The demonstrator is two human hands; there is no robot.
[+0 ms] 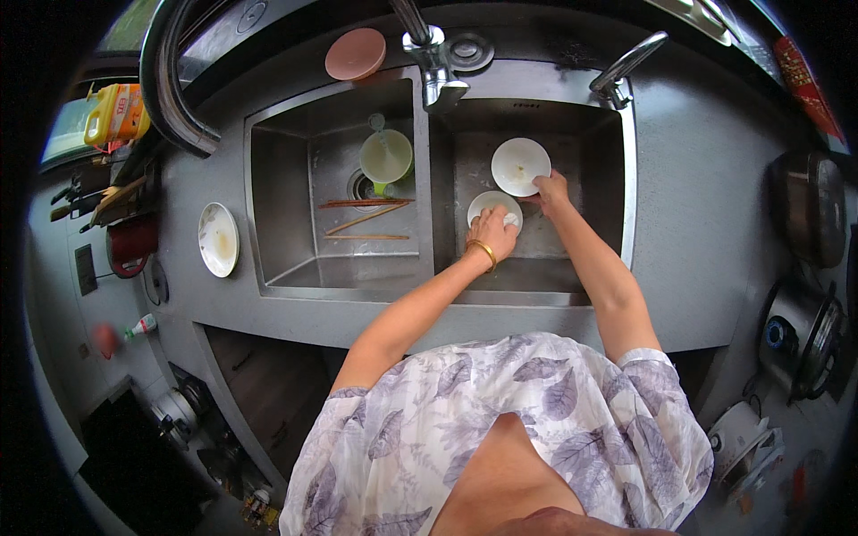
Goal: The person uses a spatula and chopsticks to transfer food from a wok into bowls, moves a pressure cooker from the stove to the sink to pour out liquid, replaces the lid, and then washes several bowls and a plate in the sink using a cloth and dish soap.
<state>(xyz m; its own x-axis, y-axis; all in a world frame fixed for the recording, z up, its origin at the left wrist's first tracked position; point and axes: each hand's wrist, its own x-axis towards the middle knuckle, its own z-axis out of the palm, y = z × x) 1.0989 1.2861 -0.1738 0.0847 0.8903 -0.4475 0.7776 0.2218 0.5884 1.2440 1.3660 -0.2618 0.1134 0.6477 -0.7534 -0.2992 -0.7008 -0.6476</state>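
In the right basin of a stainless steel double sink, my right hand grips the rim of a white bowl that has small brown residue inside. My left hand, with a gold bangle at the wrist, reaches into a second white bowl, its fingers on something white that looks like a cloth or sponge. The two bowls are close together. The left basin holds a pale green cup with a light spoon-like utensil in it, and several wooden chopsticks.
A chrome faucet rises behind the divider, a smaller tap at the right. A pink bowl stands behind the left basin, a white plate on the left counter. A multicooker is at the far right.
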